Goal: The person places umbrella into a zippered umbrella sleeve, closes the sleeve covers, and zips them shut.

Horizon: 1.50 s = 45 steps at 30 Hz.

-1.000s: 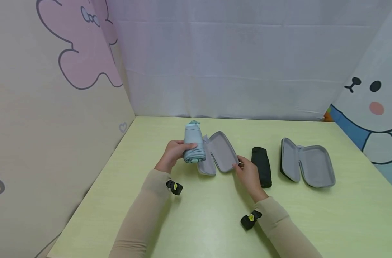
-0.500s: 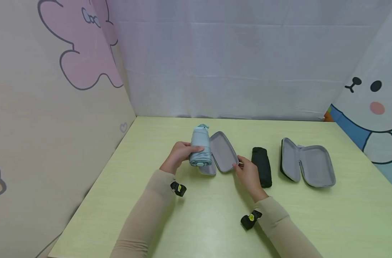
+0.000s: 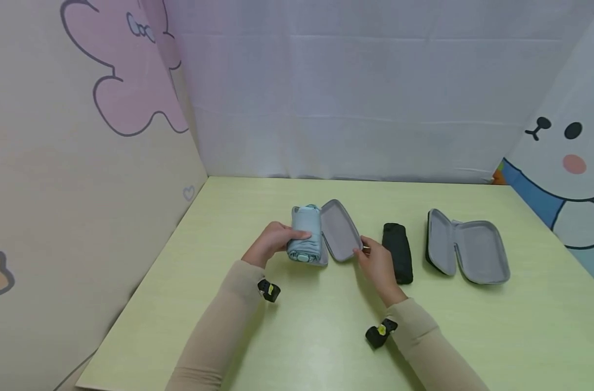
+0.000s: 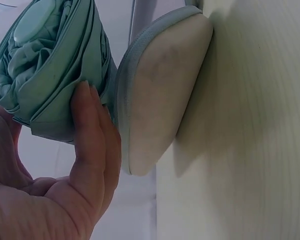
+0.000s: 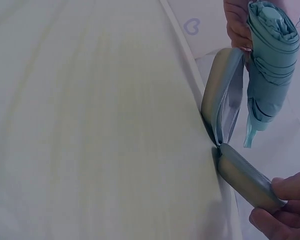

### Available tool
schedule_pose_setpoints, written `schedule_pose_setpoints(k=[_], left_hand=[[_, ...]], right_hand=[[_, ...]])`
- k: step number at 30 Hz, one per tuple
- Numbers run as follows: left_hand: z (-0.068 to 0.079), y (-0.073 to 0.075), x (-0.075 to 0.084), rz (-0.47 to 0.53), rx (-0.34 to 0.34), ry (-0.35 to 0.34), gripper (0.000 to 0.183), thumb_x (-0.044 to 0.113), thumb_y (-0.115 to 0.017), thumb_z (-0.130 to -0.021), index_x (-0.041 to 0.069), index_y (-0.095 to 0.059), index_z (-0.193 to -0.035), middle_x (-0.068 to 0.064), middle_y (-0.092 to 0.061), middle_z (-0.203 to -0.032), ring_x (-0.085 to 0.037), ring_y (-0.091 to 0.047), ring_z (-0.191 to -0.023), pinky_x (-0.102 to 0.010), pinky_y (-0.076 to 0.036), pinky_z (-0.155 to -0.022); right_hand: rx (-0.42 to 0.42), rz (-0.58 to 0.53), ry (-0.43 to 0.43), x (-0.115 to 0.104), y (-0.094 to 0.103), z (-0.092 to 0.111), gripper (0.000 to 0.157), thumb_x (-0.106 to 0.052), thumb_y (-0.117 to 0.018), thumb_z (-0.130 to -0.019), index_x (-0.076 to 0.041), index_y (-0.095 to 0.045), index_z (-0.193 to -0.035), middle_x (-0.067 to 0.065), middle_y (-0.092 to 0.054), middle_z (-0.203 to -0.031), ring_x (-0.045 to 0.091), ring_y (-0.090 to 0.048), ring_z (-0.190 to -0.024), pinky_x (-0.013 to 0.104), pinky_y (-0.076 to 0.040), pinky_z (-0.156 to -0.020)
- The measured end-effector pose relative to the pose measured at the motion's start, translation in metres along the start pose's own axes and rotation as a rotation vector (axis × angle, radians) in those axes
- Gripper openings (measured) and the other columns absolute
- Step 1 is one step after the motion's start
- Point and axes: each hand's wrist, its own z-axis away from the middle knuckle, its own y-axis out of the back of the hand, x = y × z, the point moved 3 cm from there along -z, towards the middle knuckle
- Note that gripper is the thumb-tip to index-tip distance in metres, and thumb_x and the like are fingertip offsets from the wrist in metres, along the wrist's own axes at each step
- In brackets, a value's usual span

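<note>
In the head view my left hand [image 3: 275, 242] grips a light-blue folded umbrella [image 3: 305, 231], thumb across its near side. The umbrella hangs over the left half of an open grey zip case [image 3: 341, 231], hiding most of that half. My right hand [image 3: 377, 267] pinches the outer edge of the case's right half between thumb and fingers. From the left wrist view, the umbrella's rolled end [image 4: 35, 45] with its pale round button faces the camera, close beside the case shell [image 4: 162, 85]. The right wrist view shows the umbrella above the two spread case halves [image 5: 250, 180].
A black rolled bundle [image 3: 397, 253] lies right of my right hand. Farther right stands a second open grey case [image 3: 483, 252]. The pale yellow table [image 3: 297, 336] meets a white cloth [image 3: 355, 108] at the back and a wall [image 3: 72, 217] at the left.
My left hand has brought the umbrella to the right and then down, over the case's left half. My right hand keeps its pinch on the case edge.
</note>
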Motion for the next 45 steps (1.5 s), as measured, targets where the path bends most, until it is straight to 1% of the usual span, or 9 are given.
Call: schedule_pose_setpoints(k=[5,11,20,23,26,32,34,40,45], left_hand=[[0.002,0.002,-0.002,-0.014,0.005,0.019,0.04,0.023,-0.078,-0.076,-0.007,-0.064,-0.098,-0.008,-0.068,-0.082,-0.015,-0.063,-0.072,-0.029,-0.052,-0.071],[0.002,0.004,-0.003,-0.046,0.025,0.036,0.046,0.023,-0.079,-0.074,-0.008,-0.06,-0.102,-0.009,-0.066,-0.086,-0.014,-0.062,-0.073,-0.028,-0.052,-0.072],[-0.003,0.005,-0.008,-0.133,0.101,0.042,0.066,0.028,-0.081,-0.071,-0.009,-0.049,-0.115,-0.013,-0.057,-0.099,-0.018,-0.059,-0.08,-0.029,-0.05,-0.074],[-0.005,0.006,-0.01,-0.189,0.134,0.04,0.066,0.031,-0.081,-0.071,-0.009,-0.05,-0.113,-0.013,-0.057,-0.097,-0.019,-0.059,-0.079,-0.03,-0.049,-0.075],[-0.008,0.005,-0.012,-0.23,0.176,0.032,0.062,0.031,-0.081,-0.07,-0.009,-0.053,-0.108,-0.012,-0.057,-0.092,-0.018,-0.058,-0.076,-0.03,-0.049,-0.072],[-0.013,0.001,-0.015,-0.265,0.237,-0.005,0.057,0.031,-0.081,-0.07,-0.007,-0.054,-0.103,-0.01,-0.057,-0.087,-0.018,-0.057,-0.073,-0.028,-0.049,-0.067],[-0.015,-0.001,-0.015,-0.292,0.253,-0.015,0.056,0.032,-0.081,-0.07,-0.007,-0.055,-0.101,-0.01,-0.056,-0.086,-0.019,-0.056,-0.073,-0.029,-0.048,-0.067],[-0.02,-0.005,-0.017,-0.417,0.31,-0.032,0.054,0.038,-0.08,-0.069,-0.003,-0.057,-0.095,-0.009,-0.056,-0.085,-0.02,-0.049,-0.076,-0.032,-0.046,-0.07],[-0.022,-0.01,-0.016,-0.445,0.34,-0.042,0.055,0.038,-0.08,-0.069,-0.003,-0.058,-0.097,-0.01,-0.058,-0.086,-0.021,-0.052,-0.078,-0.033,-0.047,-0.072]], right_hand=[[0.006,0.002,0.007,-0.002,0.001,0.001,0.042,-0.007,-0.059,-0.091,0.01,-0.048,-0.128,0.025,-0.055,-0.121,0.034,-0.059,-0.101,0.04,-0.051,-0.078],[0.023,0.006,0.042,-0.005,0.001,0.004,0.041,-0.005,-0.06,-0.09,0.011,-0.049,-0.126,0.026,-0.057,-0.118,0.034,-0.06,-0.099,0.041,-0.051,-0.078],[0.035,0.001,0.063,-0.009,0.0,0.007,0.04,-0.005,-0.061,-0.089,0.011,-0.051,-0.124,0.025,-0.058,-0.117,0.033,-0.061,-0.097,0.04,-0.052,-0.076],[0.038,0.01,0.067,-0.011,0.0,0.008,0.04,-0.006,-0.062,-0.089,0.01,-0.052,-0.124,0.025,-0.058,-0.117,0.032,-0.061,-0.097,0.04,-0.052,-0.076],[0.04,0.02,0.08,-0.012,0.0,0.01,0.039,-0.006,-0.062,-0.089,0.01,-0.052,-0.124,0.024,-0.058,-0.116,0.032,-0.061,-0.096,0.041,-0.052,-0.077],[0.048,0.022,0.101,-0.016,0.0,0.012,0.039,-0.005,-0.062,-0.088,0.01,-0.052,-0.123,0.025,-0.058,-0.116,0.032,-0.062,-0.096,0.041,-0.052,-0.077],[0.052,0.027,0.103,-0.017,0.001,0.012,0.039,-0.005,-0.063,-0.088,0.01,-0.053,-0.123,0.025,-0.059,-0.115,0.032,-0.062,-0.095,0.041,-0.052,-0.076],[0.052,0.034,0.106,-0.015,0.0,0.012,0.039,-0.005,-0.063,-0.088,0.01,-0.053,-0.123,0.024,-0.059,-0.115,0.032,-0.062,-0.095,0.041,-0.052,-0.076],[0.055,0.04,0.105,-0.015,0.0,0.011,0.039,-0.005,-0.064,-0.088,0.009,-0.054,-0.122,0.024,-0.059,-0.115,0.032,-0.062,-0.095,0.041,-0.052,-0.076]])
